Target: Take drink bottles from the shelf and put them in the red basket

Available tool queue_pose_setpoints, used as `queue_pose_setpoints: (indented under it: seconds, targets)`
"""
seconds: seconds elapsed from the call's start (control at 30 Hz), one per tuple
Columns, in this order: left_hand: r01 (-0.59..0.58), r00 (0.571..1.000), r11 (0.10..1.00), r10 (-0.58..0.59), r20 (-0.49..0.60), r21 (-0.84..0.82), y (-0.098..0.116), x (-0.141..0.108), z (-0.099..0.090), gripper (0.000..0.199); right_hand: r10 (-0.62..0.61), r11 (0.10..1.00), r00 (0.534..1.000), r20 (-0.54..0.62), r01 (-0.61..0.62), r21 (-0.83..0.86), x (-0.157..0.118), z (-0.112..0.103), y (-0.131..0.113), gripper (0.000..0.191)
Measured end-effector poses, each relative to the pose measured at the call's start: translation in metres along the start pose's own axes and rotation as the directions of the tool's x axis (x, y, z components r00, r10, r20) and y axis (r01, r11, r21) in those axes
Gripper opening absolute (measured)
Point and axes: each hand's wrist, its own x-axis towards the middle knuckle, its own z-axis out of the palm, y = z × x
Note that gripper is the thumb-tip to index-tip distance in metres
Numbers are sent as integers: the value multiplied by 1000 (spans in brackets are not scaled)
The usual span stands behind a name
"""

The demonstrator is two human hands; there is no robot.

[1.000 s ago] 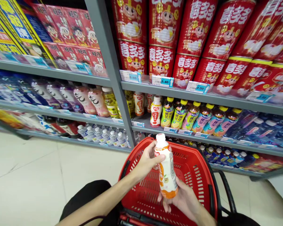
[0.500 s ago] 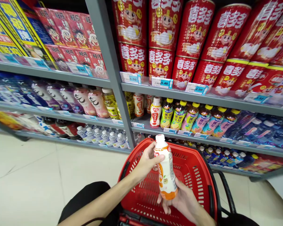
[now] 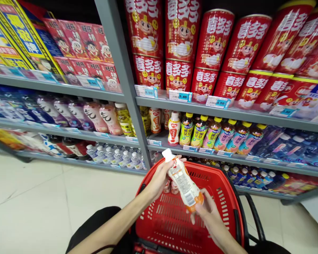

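Observation:
Both hands hold a white drink bottle (image 3: 184, 183) with an orange base and a white cap, tilted with its cap toward the upper left. My left hand (image 3: 163, 173) grips it near the neck, fingers closed around it. At the lower end, my right hand (image 3: 208, 208) pinches the orange base. Small print and a barcode on the label face me. Beneath the bottle is a red shopping basket (image 3: 172, 236) with slotted walls. Small red-and-white items (image 3: 171, 187) show inside it, partly hidden behind the bottle and my left hand.
Grey shelving (image 3: 129, 81) stands ahead. Red cans (image 3: 184, 31) fill its upper right shelf. A red-and-white bottle (image 3: 174, 128) stands beside several Nestle tea bottles (image 3: 200, 130) below. Pink drink cartons (image 3: 82, 42) are at left. The basket's black handle (image 3: 254, 215) lies at right, above the pale floor (image 3: 37, 197).
The bottle has turned, so its printed back and barcode now face me. It has also tilted, cap to the left. My right hand has shifted slightly up and right with the base.

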Motion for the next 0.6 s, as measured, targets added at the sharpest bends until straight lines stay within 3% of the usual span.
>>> queue_pose_setpoints:
  seconds: [0.1, 0.2, 0.27, 0.5, 0.6]
  targets:
    - [0, 1000, 1000, 0, 2, 9, 6, 0, -3, 60, -183, 950, 978, -96, 151, -272, -2, -5, 5, 57]
    - [-10, 999, 1000, 9, 34, 15, 8, 0, -6, 56, -364, 821, 914, -180, 223, -526, -6, -8, 6, 64]
    - [13, 999, 1000, -13, 53, 7, 9, -2, -6, 53, -450, 732, 875, -178, 248, -635, -7, -10, 5, 62]
    - [36, 997, 996, -30, 72, -76, 12, -5, -5, 48, -631, 579, 773, -68, 411, -704, -7, -18, -3, 55]
    - [31, 995, 993, -20, 97, -113, 13, -6, -6, 45, -569, 643, 816, -102, 364, -674, -6, -11, -7, 56]
